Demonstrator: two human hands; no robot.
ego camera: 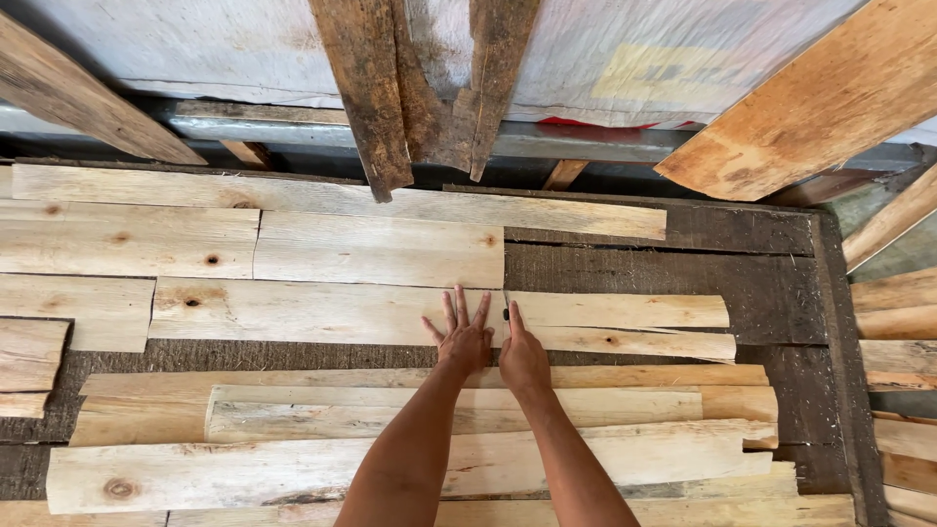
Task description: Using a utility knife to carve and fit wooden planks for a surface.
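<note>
- The left hand [463,337] lies flat, fingers spread wide, on a long pale rough-sawn wooden board [322,312].
- The right hand [522,356] pinches a small dark marker [507,314] at the seam with the narrower pale split plank [625,324] to its right.
- Stacked pale boards [390,468] lie under the forearms, on a dark weathered wooden platform [761,283].

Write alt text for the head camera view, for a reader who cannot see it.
Two bare arms reach forward: the left hand lies flat with fingers spread on a pale plank, and the right hand holds a small dark marker at that plank's end. Rough pale boards lie in rows on a dark wooden surface, with weathered planks leaning behind.
</note>
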